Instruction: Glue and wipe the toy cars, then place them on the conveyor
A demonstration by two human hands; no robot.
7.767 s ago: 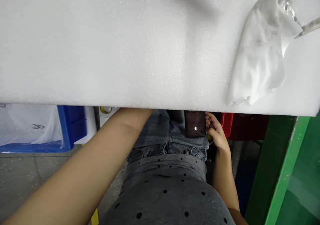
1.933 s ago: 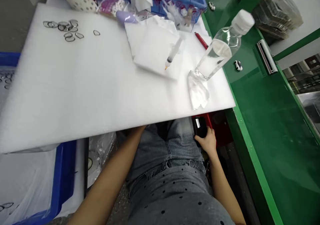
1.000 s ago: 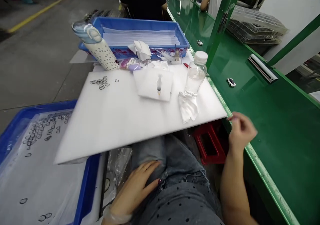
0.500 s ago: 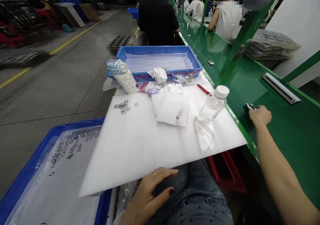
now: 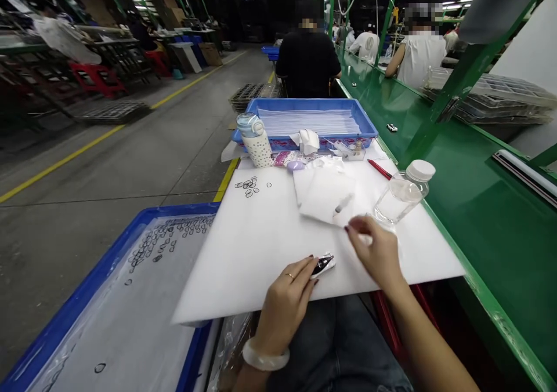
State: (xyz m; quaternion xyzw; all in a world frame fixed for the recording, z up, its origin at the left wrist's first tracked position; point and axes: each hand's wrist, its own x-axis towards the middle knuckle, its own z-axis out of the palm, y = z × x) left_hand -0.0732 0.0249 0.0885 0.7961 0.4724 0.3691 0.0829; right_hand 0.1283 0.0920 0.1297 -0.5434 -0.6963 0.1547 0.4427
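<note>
My left hand (image 5: pixel 287 299) holds a small black-and-white toy car (image 5: pixel 322 264) by its near end, just above the front of the white foam board (image 5: pixel 243 264). To its right, my right hand (image 5: pixel 378 253) has thumb and forefinger brought together at the lower edge of a folded white paper sheet (image 5: pixel 322 198). Whatever may be between those fingertips is too small to make out. A grey smudge marks the sheet near its lower right. Behind my right hand stands a clear bottle with a white cap (image 5: pixel 402 192), partly full of liquid.
Small black rings (image 5: pixel 248 186) lie on the board's left; more sit in a blue tray (image 5: pixel 143 215) below. A dotted tumbler (image 5: pixel 256 145), red pen (image 5: pixel 379 169) and blue bin (image 5: pixel 369 126) are at the back. Another toy car (image 5: pixel 391 127) rests on the green belt (image 5: pixel 478 206).
My right hand has come from the green belt to the board. The toy car it was on is now in my left hand, which has risen from my lap. The view has shifted.
</note>
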